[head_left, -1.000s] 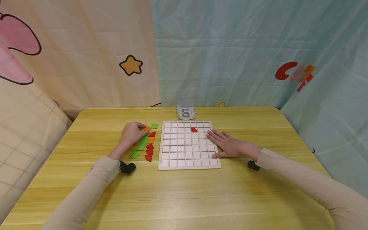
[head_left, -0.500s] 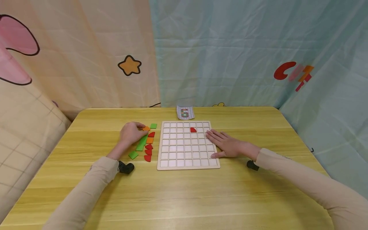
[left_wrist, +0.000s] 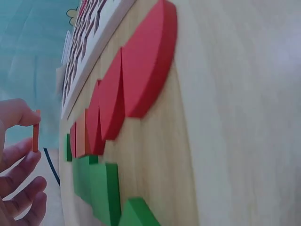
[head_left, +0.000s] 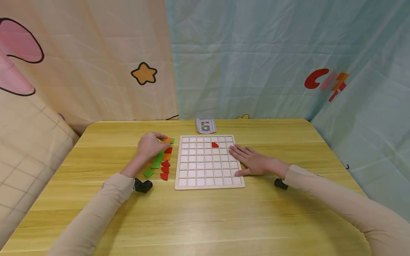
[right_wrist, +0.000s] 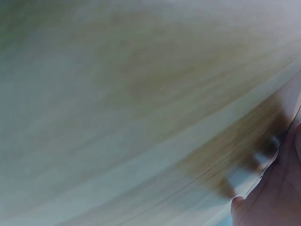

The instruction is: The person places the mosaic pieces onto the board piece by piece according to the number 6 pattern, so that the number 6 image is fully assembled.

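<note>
Left hand (head_left: 150, 146) pinches orange tile (left_wrist: 35, 136) by opposite edges, likely keeping its faces free. Right hand (head_left: 251, 160) lies flat, fingers spread, over right edge of board (head_left: 200, 165), presumably steadying it. Card (head_left: 206, 126) sits beyond board, probably for easy viewing. Orange tile: above table (head_left: 205, 220), left of board, well apart from right hand; loose red tiles (head_left: 164, 169) near left hand.

Both arms (head_left: 96, 208) extended forward, left hand (head_left: 149, 145) raised, its fingers (left_wrist: 21, 172) pinching, right hand (head_left: 253, 161) flat, fingers straight
</note>
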Action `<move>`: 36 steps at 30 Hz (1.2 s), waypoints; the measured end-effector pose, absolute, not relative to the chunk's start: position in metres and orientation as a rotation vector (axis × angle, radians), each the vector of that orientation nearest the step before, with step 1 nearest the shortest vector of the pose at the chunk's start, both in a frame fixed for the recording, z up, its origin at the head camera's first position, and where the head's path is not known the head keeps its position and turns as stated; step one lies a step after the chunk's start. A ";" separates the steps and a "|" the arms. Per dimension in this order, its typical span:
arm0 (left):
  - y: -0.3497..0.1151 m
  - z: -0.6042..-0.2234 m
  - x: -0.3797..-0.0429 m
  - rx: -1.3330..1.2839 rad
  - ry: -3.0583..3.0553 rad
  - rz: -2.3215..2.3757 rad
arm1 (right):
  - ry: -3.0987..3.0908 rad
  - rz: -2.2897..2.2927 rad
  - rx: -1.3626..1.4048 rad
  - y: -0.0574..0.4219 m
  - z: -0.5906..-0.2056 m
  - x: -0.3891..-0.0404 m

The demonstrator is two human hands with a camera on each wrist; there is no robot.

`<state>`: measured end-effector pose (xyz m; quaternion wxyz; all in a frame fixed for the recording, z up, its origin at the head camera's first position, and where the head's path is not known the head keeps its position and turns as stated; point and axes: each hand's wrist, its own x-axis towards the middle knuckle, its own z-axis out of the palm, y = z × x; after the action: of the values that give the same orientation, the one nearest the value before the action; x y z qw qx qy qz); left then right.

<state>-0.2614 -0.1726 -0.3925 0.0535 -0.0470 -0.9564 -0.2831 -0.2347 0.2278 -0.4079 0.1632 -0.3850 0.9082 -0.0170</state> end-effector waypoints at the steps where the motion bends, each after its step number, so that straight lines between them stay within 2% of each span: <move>1: -0.169 -0.391 -0.261 -0.152 -2.909 -0.861 | 2.590 -0.046 -1.096 0.228 -0.408 -0.235; 23: -0.095 -0.388 -0.279 -0.496 -2.933 -0.819 | 2.595 -0.045 -1.103 0.230 -0.407 -0.235; 36: -0.069 -0.395 -0.288 -0.654 -2.960 -0.782 | 2.584 -0.063 -1.107 0.230 -0.411 -0.237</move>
<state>-0.2878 -0.0689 -0.3946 0.0054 -0.2088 -0.9455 -0.2497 -0.2371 0.2301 -0.4107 0.1640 -0.3883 0.9066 -0.0221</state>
